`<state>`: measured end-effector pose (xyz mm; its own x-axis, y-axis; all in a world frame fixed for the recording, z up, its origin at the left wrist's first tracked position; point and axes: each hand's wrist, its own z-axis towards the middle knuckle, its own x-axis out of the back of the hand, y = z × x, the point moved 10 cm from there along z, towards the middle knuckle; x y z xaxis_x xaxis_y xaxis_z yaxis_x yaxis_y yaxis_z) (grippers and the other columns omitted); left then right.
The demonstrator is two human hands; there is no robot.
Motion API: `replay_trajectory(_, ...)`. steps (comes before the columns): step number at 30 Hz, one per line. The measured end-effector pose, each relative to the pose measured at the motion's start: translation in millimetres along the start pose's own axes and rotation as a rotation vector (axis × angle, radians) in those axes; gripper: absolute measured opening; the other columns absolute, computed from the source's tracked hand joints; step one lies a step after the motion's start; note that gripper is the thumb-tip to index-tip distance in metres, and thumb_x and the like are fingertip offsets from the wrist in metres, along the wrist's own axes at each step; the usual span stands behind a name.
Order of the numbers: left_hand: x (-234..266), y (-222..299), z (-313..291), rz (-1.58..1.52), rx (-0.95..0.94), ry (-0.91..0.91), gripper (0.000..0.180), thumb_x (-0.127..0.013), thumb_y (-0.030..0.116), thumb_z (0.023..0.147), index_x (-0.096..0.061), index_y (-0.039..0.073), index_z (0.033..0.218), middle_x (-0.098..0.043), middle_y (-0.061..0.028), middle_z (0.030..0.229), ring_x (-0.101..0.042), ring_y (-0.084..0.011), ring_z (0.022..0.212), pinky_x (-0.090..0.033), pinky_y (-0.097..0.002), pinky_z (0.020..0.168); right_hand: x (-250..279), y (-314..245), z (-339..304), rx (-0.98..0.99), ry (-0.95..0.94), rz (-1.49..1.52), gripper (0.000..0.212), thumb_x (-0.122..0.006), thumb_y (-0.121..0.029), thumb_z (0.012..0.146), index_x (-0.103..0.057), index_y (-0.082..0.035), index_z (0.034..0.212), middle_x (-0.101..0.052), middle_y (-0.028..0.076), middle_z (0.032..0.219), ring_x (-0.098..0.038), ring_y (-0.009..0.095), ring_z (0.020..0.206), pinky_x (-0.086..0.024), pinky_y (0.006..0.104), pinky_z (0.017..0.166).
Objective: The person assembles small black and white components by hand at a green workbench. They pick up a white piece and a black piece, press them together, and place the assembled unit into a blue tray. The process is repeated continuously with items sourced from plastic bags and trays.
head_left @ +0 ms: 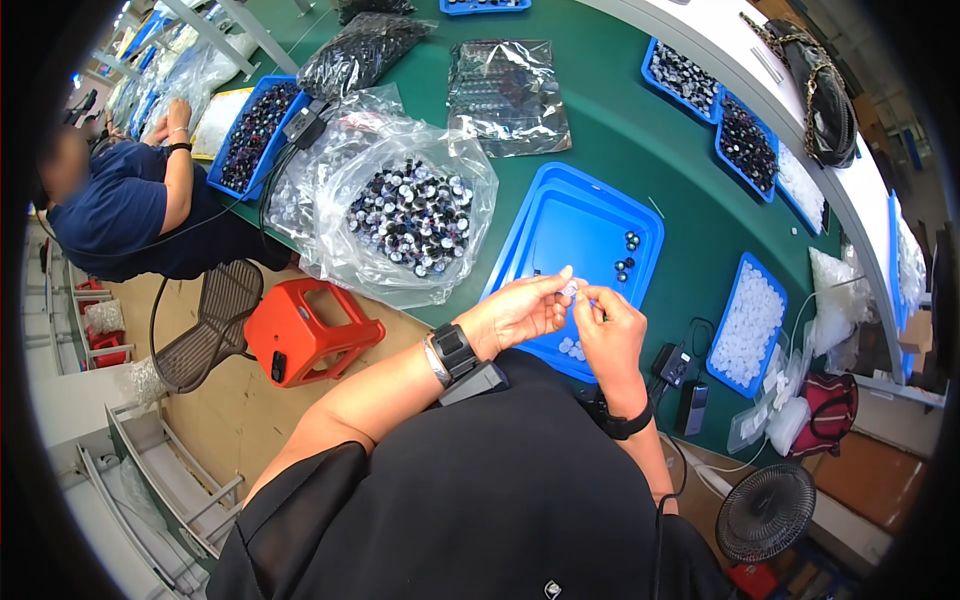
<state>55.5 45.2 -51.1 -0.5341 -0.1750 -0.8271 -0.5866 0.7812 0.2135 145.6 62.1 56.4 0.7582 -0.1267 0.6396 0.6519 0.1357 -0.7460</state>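
Over the blue tray point(590, 205) my two hands meet at a small whitish round piece point(571, 288). My left hand point(522, 312) pinches it between thumb and forefinger, the other fingers curled in. The fingertips of my right hand point(611, 330) are closed together at the piece's right side; whether they hold a part of their own is too small to make out. Several dark shiny round pieces point(626, 262) lie at the tray's right side. A few white pieces point(571, 348) lie in its near part, below my hands.
Left of the tray, an open clear plastic bag point(410, 220) holds many dark-and-clear round pieces. A blue tray of white pieces point(750, 318) stands at right, near a black box point(691, 408) and cables. A co-worker point(130, 205) sits at left; a red stool point(300, 335) stands on the floor.
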Motion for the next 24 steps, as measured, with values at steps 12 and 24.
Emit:
replay_trajectory(12,6.8,9.1,-0.3,0.123,-0.108,0.090,0.027,-0.058,0.031,0.092,-0.060,0.006,0.100,-0.055,0.0023,0.075,-0.052,-0.0067,0.068,-0.046,-0.0214,0.063,-20.6,14.1,-2.8,0.007,-0.150,-0.065,0.010,-0.059,-0.007,0.085,-0.054,-0.004,0.092,-0.065,0.012,0.075,-0.061,0.030,0.062,-0.046,0.0399,0.056)
replay_trajectory(24,12.2,7.4,1.6,0.054,-0.077,0.103,0.030,-0.059,0.031,0.091,-0.059,0.003,0.102,-0.055,0.0018,0.074,-0.051,-0.0073,0.066,-0.045,-0.0205,0.061,-39.6,50.6,-7.0,-0.256,-0.239,0.418,0.006,-0.059,-0.006,0.087,-0.055,-0.001,0.088,-0.058,0.003,0.066,-0.050,0.008,0.054,-0.038,0.0255,0.047)
